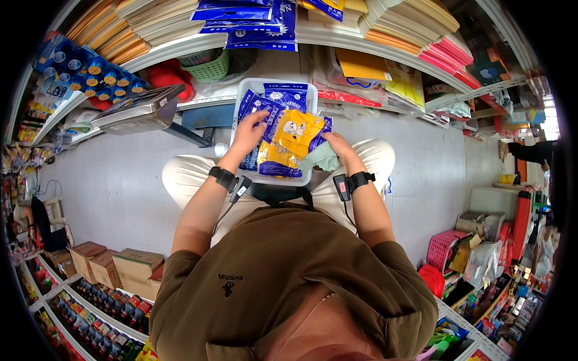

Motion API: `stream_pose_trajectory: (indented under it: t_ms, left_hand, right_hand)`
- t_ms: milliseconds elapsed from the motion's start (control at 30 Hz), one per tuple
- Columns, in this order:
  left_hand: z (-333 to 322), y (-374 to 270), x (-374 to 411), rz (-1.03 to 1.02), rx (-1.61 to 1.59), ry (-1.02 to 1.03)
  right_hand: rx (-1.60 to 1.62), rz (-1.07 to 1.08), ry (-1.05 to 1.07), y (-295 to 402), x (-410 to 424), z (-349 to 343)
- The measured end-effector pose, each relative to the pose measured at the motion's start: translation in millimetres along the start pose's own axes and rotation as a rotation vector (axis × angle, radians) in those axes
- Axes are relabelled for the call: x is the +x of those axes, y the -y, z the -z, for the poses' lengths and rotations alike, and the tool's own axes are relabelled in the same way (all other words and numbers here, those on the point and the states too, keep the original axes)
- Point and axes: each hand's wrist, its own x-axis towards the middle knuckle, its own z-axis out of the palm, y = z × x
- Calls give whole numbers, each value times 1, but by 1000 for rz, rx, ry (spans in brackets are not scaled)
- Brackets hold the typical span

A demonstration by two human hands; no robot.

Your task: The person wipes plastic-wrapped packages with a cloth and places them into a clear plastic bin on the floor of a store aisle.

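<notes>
My left hand [249, 134] hovers over or rests on a blue plastic packet [255, 103] at the left of a white plastic basket [311, 100]; whether it touches is unclear. Its fingers are apart and nothing shows in them. A yellow and blue plastic packet [295, 130] with a cartoon figure lies tilted across the basket, its right end in my right hand [339, 146]. Bunched under that same hand is a pale green cloth [319, 158]. More yellow and blue packets [279, 159] fill the basket, which sits between my knees.
Ahead runs a shelf with stacks of brown paper envelopes [162, 18] and a pile of blue packets [262, 27]. A metal weighing scale [140, 108] on a post stands at left. Behind me are cardboard boxes [137, 270] and bottles [113, 302]. People are at both far sides.
</notes>
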Motion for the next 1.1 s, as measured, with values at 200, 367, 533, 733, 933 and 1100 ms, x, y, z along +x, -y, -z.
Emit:
stream_pose_trajectory:
  t_ms: [200, 367, 533, 733, 933, 1100]
  left_hand:
    - [-38, 20, -18, -41, 548, 303]
    - [-47, 27, -23, 120, 722, 475]
    - [-47, 15, -28, 176, 781, 486]
    - [-46, 16, -29, 237, 805, 499]
    - [-45, 10, -26, 284, 826, 530]
    - [-46, 9, -26, 295, 826, 534]
  right_hand:
    - [-219, 280, -494, -8, 14, 24]
    - [-232, 850, -899, 27, -20, 3]
    - [-799, 1010, -331, 27, -29, -58]
    - [-1560, 685, -76, 9, -5, -75]
    - [-1260, 653, -473, 33, 17, -53]
    - [-975, 564, -415, 32, 26, -31]
